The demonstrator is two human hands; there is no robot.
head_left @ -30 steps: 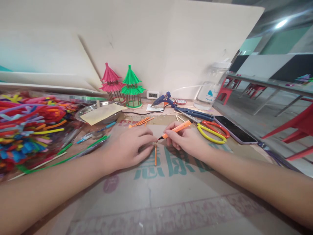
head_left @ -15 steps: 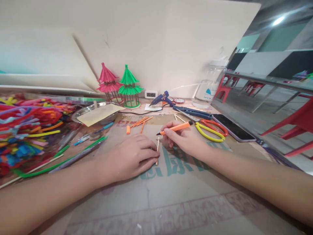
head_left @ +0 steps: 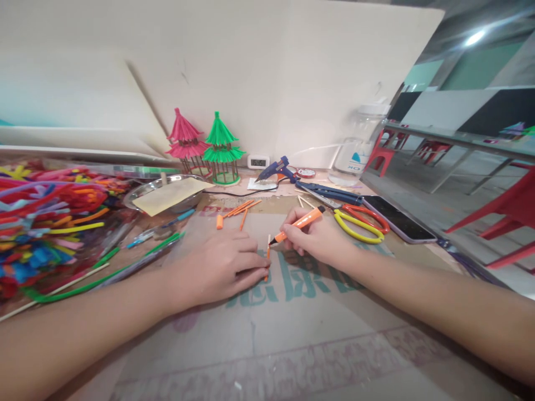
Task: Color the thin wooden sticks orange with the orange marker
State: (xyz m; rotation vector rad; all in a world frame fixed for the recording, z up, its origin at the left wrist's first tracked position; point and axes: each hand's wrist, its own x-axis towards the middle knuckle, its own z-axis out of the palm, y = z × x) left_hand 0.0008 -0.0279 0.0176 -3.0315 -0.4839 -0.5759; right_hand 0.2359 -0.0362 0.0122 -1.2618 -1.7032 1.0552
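The stick (head_left: 268,255) lies along the twelve-to-six line on the plastic-covered sheet (head_left: 292,345). The left hand (head_left: 221,262) has fingertips closed on its lower part; the right hand (head_left: 313,234) grips the marker (head_left: 304,219) firmly, tip at the stick's side.

This stick looks partly coloured, its twelve-o'clock end pale. Orange sticks (head_left: 242,208) at eleven o'clock seem done; pale sticks (head_left: 300,201) at one remain bare. The scissors (head_left: 358,229) and phone (head_left: 397,217) bound movement between two and three o'clock; the sheet runs wide toward six.
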